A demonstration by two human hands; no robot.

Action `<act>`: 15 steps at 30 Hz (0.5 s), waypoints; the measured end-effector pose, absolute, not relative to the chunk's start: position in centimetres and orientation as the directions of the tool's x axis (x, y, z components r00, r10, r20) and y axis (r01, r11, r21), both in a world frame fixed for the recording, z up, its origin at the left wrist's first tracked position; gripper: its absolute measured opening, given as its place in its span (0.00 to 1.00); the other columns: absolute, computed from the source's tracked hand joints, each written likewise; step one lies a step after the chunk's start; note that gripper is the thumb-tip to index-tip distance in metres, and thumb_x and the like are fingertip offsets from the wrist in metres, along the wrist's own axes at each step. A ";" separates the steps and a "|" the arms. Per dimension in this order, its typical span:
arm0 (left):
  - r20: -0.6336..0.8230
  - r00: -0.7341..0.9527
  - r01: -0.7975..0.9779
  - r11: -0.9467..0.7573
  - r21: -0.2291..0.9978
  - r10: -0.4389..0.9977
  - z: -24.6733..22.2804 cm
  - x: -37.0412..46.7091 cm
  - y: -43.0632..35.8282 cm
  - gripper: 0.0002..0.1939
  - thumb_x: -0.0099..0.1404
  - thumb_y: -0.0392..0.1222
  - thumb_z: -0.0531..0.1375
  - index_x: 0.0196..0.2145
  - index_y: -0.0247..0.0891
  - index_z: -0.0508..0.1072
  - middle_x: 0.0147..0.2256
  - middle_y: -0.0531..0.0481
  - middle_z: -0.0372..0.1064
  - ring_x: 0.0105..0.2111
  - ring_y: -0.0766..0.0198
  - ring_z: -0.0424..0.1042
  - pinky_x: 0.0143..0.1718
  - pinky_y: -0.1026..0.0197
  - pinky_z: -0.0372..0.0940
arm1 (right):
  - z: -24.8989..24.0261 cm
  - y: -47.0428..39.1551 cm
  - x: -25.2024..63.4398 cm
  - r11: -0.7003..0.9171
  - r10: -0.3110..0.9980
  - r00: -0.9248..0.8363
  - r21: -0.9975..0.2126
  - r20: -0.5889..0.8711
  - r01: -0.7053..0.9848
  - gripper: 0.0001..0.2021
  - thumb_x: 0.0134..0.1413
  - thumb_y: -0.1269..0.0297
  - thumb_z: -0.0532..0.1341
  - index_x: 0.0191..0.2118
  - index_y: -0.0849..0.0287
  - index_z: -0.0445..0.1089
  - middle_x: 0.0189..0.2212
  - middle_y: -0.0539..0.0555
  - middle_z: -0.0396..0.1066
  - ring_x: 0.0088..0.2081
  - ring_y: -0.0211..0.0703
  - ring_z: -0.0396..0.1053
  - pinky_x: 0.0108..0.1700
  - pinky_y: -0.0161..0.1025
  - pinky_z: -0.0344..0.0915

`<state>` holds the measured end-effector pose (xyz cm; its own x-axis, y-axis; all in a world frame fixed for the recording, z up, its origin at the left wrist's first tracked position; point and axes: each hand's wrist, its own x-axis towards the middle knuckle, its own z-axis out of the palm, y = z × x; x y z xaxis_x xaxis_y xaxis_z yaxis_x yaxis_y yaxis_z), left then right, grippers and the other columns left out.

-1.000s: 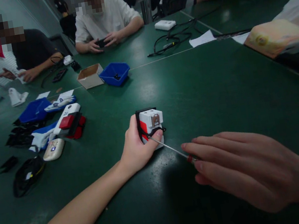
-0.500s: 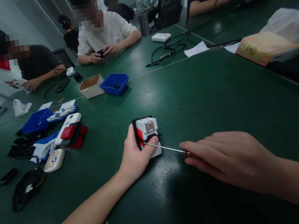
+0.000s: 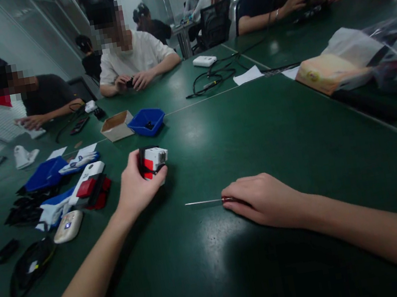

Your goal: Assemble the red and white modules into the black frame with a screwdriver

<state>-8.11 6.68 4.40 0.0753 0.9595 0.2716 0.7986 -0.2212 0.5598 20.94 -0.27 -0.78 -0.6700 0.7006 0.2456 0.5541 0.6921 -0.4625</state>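
Observation:
My left hand [image 3: 137, 181] is closed round a small white box-shaped device [image 3: 155, 159] with a red patch and black edging. A metal fitting shows on its right face, and my thumb lies across its front. In my right hand [image 3: 258, 198] is a screwdriver [image 3: 203, 202], its handle mostly hidden under the fingers and its thin shaft pointing left. The hand rests low over the green table [image 3: 242, 136]. The screwdriver tip is apart from the device.
A blue bin [image 3: 147, 122] with small black parts stands beside a cardboard box [image 3: 116, 126]. At left lie gloves [image 3: 79, 162], a white-and-red device [image 3: 89, 183], a cream oval case [image 3: 68, 227] and a coiled black cable [image 3: 32, 270]. Co-workers sit across the table.
My left hand has moved left and forward with the white device, turning it. The screwdriver tip has come away from the device, and my right hand has lowered toward the table.

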 end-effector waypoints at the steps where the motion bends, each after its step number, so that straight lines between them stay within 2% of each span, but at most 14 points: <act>1: 0.295 0.079 0.892 -0.200 0.404 0.952 5.1 -8.8 7.9 0.37 0.58 0.57 0.67 0.58 0.38 0.63 0.52 0.37 0.73 0.50 0.41 0.75 0.53 0.42 0.70 | -0.7 -0.3 20.9 0.690 0.700 -0.672 -0.468 0.242 0.551 0.12 0.73 0.63 0.54 0.44 0.59 0.74 0.36 0.54 0.78 0.36 0.43 0.76 0.37 0.39 0.66; 3: 0.246 0.126 0.980 -0.159 0.118 0.961 6.1 -10.4 10.7 0.37 0.59 0.58 0.65 0.60 0.37 0.63 0.57 0.30 0.69 0.54 0.32 0.72 0.52 0.36 0.68 | -0.7 -0.2 20.9 0.682 0.703 -0.672 -0.488 0.233 0.544 0.12 0.73 0.62 0.54 0.45 0.59 0.75 0.36 0.54 0.79 0.37 0.43 0.76 0.38 0.39 0.67; 4: 0.206 0.122 0.992 -0.128 0.017 0.971 6.5 -11.2 12.1 0.37 0.59 0.58 0.64 0.60 0.36 0.64 0.58 0.27 0.67 0.53 0.27 0.72 0.49 0.33 0.68 | -0.7 -0.2 20.9 0.680 0.703 -0.673 -0.494 0.228 0.542 0.13 0.73 0.62 0.54 0.45 0.59 0.75 0.36 0.54 0.79 0.37 0.43 0.76 0.38 0.39 0.67; 6: 0.165 0.062 0.996 -0.050 -0.077 0.984 6.7 -12.9 15.1 0.38 0.56 0.59 0.65 0.58 0.34 0.65 0.57 0.24 0.65 0.53 0.22 0.71 0.48 0.30 0.66 | -0.7 -0.1 20.9 0.683 0.698 -0.680 -0.493 0.223 0.539 0.13 0.73 0.61 0.53 0.46 0.59 0.75 0.36 0.54 0.79 0.36 0.43 0.76 0.38 0.39 0.66; 9: 0.171 -0.040 0.999 0.045 -0.021 0.985 6.5 -15.3 18.5 0.40 0.46 0.61 0.70 0.50 0.33 0.70 0.52 0.28 0.67 0.56 0.21 0.68 0.52 0.28 0.62 | -0.8 0.1 20.8 0.692 0.689 -0.692 -0.481 0.218 0.538 0.13 0.73 0.61 0.53 0.47 0.59 0.75 0.37 0.54 0.79 0.36 0.42 0.76 0.38 0.39 0.66; 12: 0.202 -0.061 0.998 0.059 0.020 0.978 6.3 -17.2 20.1 0.44 0.47 0.72 0.66 0.48 0.33 0.68 0.50 0.35 0.67 0.60 0.24 0.64 0.55 0.26 0.57 | -0.9 0.4 20.7 0.693 0.685 -0.697 -0.488 0.214 0.531 0.13 0.73 0.62 0.54 0.47 0.59 0.74 0.38 0.54 0.79 0.37 0.42 0.76 0.38 0.38 0.65; 15: 0.217 -0.062 0.998 0.054 0.044 0.974 6.2 -18.0 20.1 0.50 0.49 0.79 0.62 0.50 0.31 0.66 0.53 0.35 0.64 0.61 0.20 0.61 0.54 0.22 0.54 | -0.9 0.5 20.7 0.692 0.683 -0.700 -0.490 0.209 0.530 0.12 0.73 0.62 0.54 0.47 0.59 0.74 0.38 0.53 0.79 0.37 0.42 0.76 0.37 0.38 0.65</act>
